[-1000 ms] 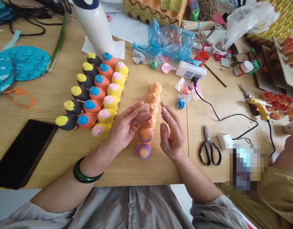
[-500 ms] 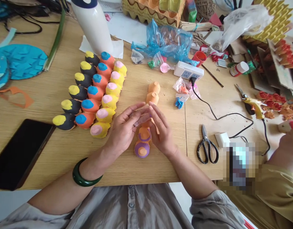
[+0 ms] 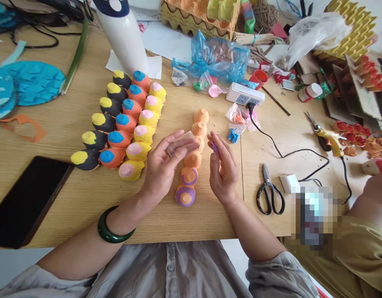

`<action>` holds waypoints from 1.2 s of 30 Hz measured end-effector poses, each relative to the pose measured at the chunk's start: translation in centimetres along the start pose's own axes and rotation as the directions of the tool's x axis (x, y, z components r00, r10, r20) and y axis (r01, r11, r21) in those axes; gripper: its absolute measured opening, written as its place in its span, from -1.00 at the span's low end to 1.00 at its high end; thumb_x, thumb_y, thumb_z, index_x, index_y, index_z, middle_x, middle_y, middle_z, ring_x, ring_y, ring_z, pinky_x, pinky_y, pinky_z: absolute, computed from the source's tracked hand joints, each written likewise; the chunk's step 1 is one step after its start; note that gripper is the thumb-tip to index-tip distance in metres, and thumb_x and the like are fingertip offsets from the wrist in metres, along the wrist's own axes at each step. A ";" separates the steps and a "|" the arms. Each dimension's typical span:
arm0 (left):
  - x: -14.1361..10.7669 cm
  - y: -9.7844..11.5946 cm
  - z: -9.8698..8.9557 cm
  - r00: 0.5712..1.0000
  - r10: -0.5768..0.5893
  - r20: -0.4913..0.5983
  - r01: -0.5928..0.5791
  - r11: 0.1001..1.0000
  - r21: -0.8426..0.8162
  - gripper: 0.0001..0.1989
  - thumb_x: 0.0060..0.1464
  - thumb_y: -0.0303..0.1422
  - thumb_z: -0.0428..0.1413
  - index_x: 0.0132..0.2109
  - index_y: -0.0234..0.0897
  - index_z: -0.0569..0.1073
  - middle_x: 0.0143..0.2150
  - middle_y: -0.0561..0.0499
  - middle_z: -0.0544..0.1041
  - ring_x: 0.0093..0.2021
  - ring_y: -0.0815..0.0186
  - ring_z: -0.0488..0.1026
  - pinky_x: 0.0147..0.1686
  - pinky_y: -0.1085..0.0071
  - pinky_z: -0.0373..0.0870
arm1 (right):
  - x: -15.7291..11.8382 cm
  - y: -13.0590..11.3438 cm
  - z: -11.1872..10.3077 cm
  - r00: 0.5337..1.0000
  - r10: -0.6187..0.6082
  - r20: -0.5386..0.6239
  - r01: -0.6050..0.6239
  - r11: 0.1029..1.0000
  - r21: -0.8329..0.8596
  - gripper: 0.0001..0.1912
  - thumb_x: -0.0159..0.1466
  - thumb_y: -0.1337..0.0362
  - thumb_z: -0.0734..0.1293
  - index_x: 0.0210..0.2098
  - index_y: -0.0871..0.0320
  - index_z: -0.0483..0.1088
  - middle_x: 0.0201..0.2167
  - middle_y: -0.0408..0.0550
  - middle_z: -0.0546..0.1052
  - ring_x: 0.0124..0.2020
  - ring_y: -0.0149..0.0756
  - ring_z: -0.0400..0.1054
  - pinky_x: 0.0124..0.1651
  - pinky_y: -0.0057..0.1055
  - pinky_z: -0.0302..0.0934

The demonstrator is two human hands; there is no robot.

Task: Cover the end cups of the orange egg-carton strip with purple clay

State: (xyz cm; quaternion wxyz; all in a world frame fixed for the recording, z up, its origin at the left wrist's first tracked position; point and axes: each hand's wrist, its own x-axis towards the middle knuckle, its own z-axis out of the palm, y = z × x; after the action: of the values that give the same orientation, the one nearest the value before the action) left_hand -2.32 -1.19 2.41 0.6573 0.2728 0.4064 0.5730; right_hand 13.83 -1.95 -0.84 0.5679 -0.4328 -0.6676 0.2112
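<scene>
My left hand (image 3: 163,163) holds a small clear plastic bag (image 3: 188,135) between thumb and fingers. A bit of purple clay (image 3: 215,147) shows at the fingers of my right hand (image 3: 224,171), which is curled around it. Between the hands lies a strip of orange egg-carton cups (image 3: 192,159). Its nearest cup carries a purple ring around an orange centre, and the second cup has a purple arc. Left of my hands stand three decorated strips: black with yellow tips (image 3: 109,106), orange with blue tips (image 3: 129,105) and yellow with pink tips (image 3: 141,132).
A black phone (image 3: 31,200) lies at the left, scissors (image 3: 268,190) at the right. Behind are a white bottle (image 3: 125,41), a power strip (image 3: 245,95) with a cord, small clay bags (image 3: 236,118) and a yellow glue gun (image 3: 330,138). A co-worker's hand (image 3: 377,190) is far right.
My hands have moved apart, the right one going right with the purple clay and the left keeping the clear bag. More of the orange strip shows between them.
</scene>
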 end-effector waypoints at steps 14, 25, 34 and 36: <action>-0.3 -0.2 0.1 0.999 0.000 -0.032 0.002 0.999 0.054 -0.53 0.04 -0.46 0.48 0.09 -0.09 0.61 -0.18 0.11 0.68 -0.05 0.25 0.69 0.09 0.29 0.62 | 0.6 -1.8 0.6 0.767 0.590 0.253 -0.636 0.645 0.425 -0.62 0.25 -0.05 0.60 -0.19 0.08 0.55 -0.34 -0.15 0.68 -0.35 -0.33 0.63 -0.19 -0.34 0.66; -0.2 -0.7 -0.3 0.998 0.057 0.013 -0.058 0.996 0.073 -0.59 0.04 -0.39 0.50 0.02 -0.13 0.61 -0.20 0.11 0.68 -0.13 0.30 0.69 0.01 0.32 0.66 | 1.0 -2.0 0.2 0.733 0.610 0.302 -0.673 0.586 0.450 -0.66 0.25 -0.04 0.60 -0.26 0.10 0.60 -0.41 -0.17 0.68 -0.39 -0.33 0.61 -0.18 -0.29 0.64; 0.2 -1.4 -0.6 0.997 0.079 0.017 -0.080 0.994 0.081 -0.63 0.11 -0.37 0.46 0.05 -0.13 0.60 -0.13 0.06 0.73 -0.07 0.26 0.72 0.12 0.21 0.67 | 0.7 -2.0 0.0 0.838 0.532 0.122 -0.533 0.747 0.398 -0.73 0.49 0.04 0.39 0.06 0.01 0.58 0.08 -0.02 0.70 -0.01 -0.23 0.65 0.11 -0.16 0.64; 0.0 -1.3 -0.6 0.994 0.104 0.026 -0.106 0.988 0.116 -0.61 0.14 -0.36 0.45 0.09 -0.13 0.59 -0.08 0.03 0.75 -0.04 0.22 0.74 0.14 0.16 0.67 | 0.5 -1.8 -0.1 0.926 0.376 0.030 -0.368 0.885 0.283 -0.69 0.57 0.12 0.28 0.22 -0.06 0.53 0.23 0.00 0.64 0.17 -0.17 0.61 0.27 -0.07 0.57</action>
State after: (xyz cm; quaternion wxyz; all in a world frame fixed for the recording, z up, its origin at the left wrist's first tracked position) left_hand -2.14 -1.46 1.03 0.6133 0.3377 0.4177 0.5791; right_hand 13.31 -2.49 0.87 0.5815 -0.4693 -0.5276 0.4041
